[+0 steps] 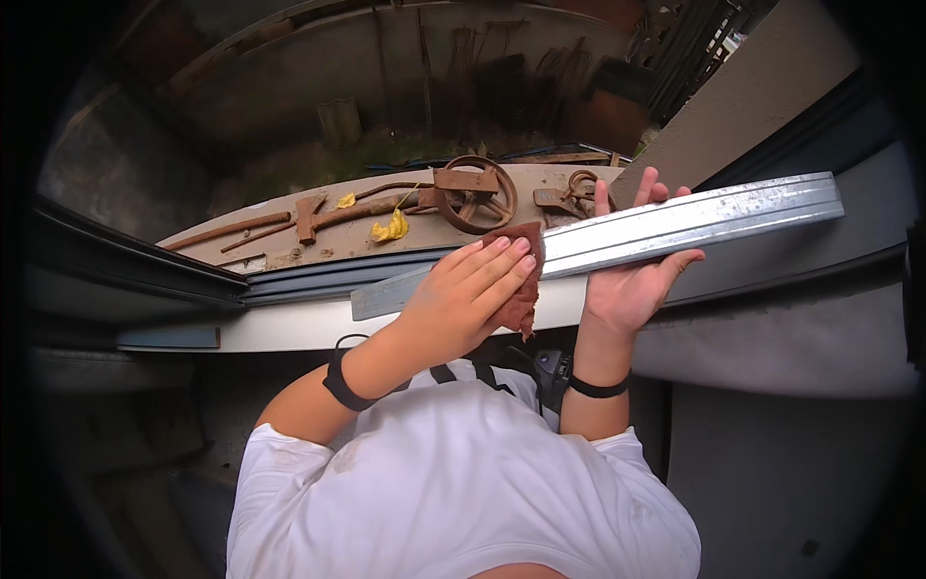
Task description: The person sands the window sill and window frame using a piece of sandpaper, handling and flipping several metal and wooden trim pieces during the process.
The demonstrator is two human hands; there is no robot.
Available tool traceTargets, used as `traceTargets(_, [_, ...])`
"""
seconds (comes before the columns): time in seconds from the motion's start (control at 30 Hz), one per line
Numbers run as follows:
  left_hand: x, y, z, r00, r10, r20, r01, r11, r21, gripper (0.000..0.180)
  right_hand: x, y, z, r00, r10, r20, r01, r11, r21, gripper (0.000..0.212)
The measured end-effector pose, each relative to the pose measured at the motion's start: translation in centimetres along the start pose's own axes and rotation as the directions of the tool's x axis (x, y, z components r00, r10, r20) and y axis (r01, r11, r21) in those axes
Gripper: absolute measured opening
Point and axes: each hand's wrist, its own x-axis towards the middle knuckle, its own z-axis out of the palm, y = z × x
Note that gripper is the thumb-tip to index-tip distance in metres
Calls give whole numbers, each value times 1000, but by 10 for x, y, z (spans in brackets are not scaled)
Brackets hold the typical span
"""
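Note:
A long silvery metal channel [694, 224] slants across in front of me, its right end higher than its left. My right hand [632, 280] supports it from below, the thumb along the near edge and the fingertips showing past the far edge. My left hand [473, 289] presses a reddish-brown cloth [526, 289] with a ragged edge against the channel's middle, fingers laid close together over it. The channel's left end [376, 297] shows beyond the left wrist, above the white sill.
A white sill [280, 328] runs beneath the channel, beside a dark window frame [338, 280]. On the outer ledge lie a rusty wheel [477, 198], a rusty hammer-like tool [309, 220], rusty rods [231, 230] and yellow leaves [390, 227]. A wall [743, 116] rises at right.

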Motion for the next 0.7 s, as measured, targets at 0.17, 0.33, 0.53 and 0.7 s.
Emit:
traceTargets(0.17, [-74, -39, 1, 965, -262, 28, 264, 961, -79, 73, -11, 17, 19, 999, -40, 33, 44, 988, -146, 78])
traceTargets(0.33, [-121, -82, -6, 916, -391, -84, 386, 920, -68, 73, -28, 38, 56, 991, -123, 53, 131, 970, -204, 78])
traceTargets(0.53, [-99, -97, -42, 937, -280, -209, 263, 959, -107, 67, -56, 70, 97, 953, -290, 84, 302, 913, -275, 73])
traceTargets(0.7, [-78, -70, -56, 935, -119, -334, 62, 982, -177, 69, -92, 112, 116, 944, -310, 110, 329, 876, -352, 73])
